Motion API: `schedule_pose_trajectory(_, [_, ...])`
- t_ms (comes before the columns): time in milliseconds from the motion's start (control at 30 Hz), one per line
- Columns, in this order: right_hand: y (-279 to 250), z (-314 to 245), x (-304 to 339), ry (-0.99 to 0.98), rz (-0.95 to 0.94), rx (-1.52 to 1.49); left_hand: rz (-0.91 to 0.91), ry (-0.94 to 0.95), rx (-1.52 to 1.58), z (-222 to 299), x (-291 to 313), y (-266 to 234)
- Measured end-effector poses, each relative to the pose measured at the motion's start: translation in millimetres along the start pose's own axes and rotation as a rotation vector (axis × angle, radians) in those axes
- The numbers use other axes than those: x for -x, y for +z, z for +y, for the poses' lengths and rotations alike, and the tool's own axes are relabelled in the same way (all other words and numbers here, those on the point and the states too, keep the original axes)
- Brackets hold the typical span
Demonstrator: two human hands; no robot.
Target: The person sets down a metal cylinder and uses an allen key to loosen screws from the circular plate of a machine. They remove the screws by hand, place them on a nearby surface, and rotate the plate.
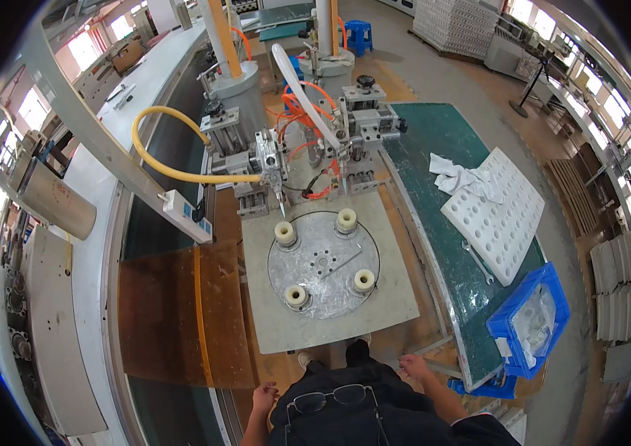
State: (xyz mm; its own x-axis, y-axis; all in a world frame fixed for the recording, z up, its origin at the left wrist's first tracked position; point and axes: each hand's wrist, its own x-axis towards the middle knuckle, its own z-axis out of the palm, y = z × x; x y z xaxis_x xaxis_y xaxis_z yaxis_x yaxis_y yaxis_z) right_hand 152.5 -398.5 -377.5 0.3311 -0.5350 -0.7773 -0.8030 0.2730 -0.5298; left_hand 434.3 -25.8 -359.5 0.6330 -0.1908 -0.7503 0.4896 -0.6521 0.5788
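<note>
Sitting at 1, 4, 7 and 10 o'clock on the round metal plate (291, 271), four cream cylinders (297, 305) looked light, stiff, maybe slick; best hold seemed round the outer wall, off the centre hole. Left hand (263, 397) past 7 o'clock, right hand (415, 366) past 4–5: each grip looked relaxed, nothing held. Toward 3–4, blue crate (516, 294) held whitish plastic bagging (538, 318), contents unclear; toward 2–3, on the green worktop (434, 131), a holed white tray (508, 247) carried a crumpled cloth (468, 181)
</note>
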Motion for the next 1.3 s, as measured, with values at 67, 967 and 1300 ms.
schedule_pose_trajectory(67, [-1,5,2,0.006,-0.001,-0.039,0.008,0.006,-0.031,3,7,0])
schedule_pose_trajectory(967, [-49,-250,-50,-0.851,0.089,0.026,0.014,0.35,-0.084,142,60,74])
schedule_pose_trajectory(1300, [2,-339,-173,-1.211,0.032,1.061,-0.037,0.574,-0.22,202,47,108])
